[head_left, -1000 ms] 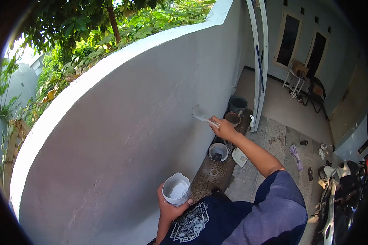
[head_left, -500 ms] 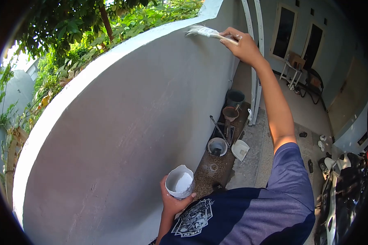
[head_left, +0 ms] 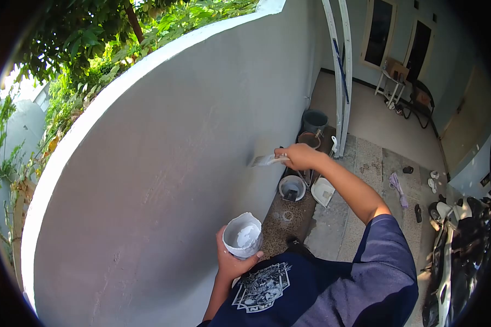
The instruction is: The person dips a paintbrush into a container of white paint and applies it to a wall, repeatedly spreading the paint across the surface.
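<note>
My right hand is closed round the handle of a paintbrush, whose pale bristles point left at the middle of the grey wall. Whether the bristle tips touch the wall I cannot tell. Lower down, my left hand grips a paint cup from below and the side, close to my shirt. White paint shows inside the cup, and its rim is uneven and coated.
At the wall's foot stand a dark bucket, a round basin and a white dustpan. Metal posts rise behind them. A motorcycle is at the right. Plants grow beyond the wall's white top edge.
My right hand has come down with the brush from near the wall's top edge to its middle. The cup in my left hand has shifted only slightly.
</note>
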The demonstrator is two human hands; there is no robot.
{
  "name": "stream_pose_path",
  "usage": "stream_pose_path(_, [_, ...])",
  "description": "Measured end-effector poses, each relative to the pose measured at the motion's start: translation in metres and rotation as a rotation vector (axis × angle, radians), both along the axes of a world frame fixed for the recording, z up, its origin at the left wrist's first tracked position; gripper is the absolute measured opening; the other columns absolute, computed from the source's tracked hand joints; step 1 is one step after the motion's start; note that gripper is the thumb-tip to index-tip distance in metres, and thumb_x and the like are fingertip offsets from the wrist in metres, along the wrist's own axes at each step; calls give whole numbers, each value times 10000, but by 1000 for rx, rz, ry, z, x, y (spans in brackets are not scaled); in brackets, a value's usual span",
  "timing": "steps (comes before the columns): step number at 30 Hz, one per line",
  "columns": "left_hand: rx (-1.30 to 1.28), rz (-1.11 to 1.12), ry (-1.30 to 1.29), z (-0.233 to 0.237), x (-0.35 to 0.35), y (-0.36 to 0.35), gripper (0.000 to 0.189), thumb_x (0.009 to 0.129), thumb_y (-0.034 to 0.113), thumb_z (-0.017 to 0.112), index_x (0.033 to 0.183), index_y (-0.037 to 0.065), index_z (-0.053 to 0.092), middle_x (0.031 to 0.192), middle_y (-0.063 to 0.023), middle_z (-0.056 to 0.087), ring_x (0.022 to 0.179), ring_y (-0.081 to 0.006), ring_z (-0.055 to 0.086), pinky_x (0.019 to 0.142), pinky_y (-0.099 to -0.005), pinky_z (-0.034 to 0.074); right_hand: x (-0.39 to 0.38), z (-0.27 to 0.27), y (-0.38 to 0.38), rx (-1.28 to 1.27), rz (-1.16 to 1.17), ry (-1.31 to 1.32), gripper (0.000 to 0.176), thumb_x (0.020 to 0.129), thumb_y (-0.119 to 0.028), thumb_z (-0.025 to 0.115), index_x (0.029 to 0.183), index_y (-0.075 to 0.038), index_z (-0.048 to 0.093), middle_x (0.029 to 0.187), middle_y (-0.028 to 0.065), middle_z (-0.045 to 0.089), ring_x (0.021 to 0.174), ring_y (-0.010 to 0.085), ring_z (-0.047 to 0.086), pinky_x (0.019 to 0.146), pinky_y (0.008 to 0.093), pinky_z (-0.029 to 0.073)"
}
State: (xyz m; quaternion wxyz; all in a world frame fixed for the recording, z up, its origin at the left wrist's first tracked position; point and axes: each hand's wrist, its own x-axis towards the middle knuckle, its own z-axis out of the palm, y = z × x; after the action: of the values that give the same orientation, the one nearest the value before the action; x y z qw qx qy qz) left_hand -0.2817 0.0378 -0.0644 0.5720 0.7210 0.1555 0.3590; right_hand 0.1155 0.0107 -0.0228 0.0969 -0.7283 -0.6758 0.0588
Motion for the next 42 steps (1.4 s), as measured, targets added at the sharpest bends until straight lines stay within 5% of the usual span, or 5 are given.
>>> stream_pose_path(6, [39, -18, -18, 7, 7, -3, 1027, 648, 185, 949, 1416, 15, 287, 1326, -191, 530, 1244, -282, 566, 1052, -432, 451, -11, 228, 15, 406, -36, -115, 239, 892, -181, 675, 1129, -152, 677, 728, 141, 651, 608, 306, 604, 611, 399, 477])
stream_pose_path(12, [16, 42, -26, 3, 5, -9, 1017, 654, 197, 950, 1412, 13, 297, 1323, -186, 533, 1244, -282, 566, 1054, -427, 447, -15, 188, 15, 908, -251, 277, 250, 954, -198, 640, 1201, -166, 631, 754, 172, 661, 684, 384, 634, 648, 422, 486])
stream_pose_path(20, [15, 88, -41, 7, -12, -12, 1027, 650, 217, 960, 1407, 9, 299, 1308, -185, 545, 1232, -275, 576, 1047, -415, 453, -50, 36, -16, 276, -80, 166, 311, 915, -170, 644, 1222, -167, 592, 821, 178, 683, 810, 411, 676, 699, 481, 523])
stream_pose_path(34, [43, 110, -65, 15, -38, -23, 1031, 640, 207, 960, 1403, 8, 295, 1301, -181, 547, 1218, -268, 580, 1040, -410, 455, -102, 415, 18, 271, 274, -434, 291, 886, -242, 698, 1111, -59, 715, 791, 109, 673, 709, 197, 609, 659, 334, 473])
stream_pose_path(42, [40, 154, -9, 8, -63, -27, 1047, 638, 233, 970, 1406, 9, 294, 1305, -185, 549, 1235, -280, 575, 1050, -420, 454, -115, 304, -20, 791, -112, 48, 241, 933, -218, 687, 1159, -135, 679, 870, 127, 706, 754, 289, 686, 669, 392, 520])
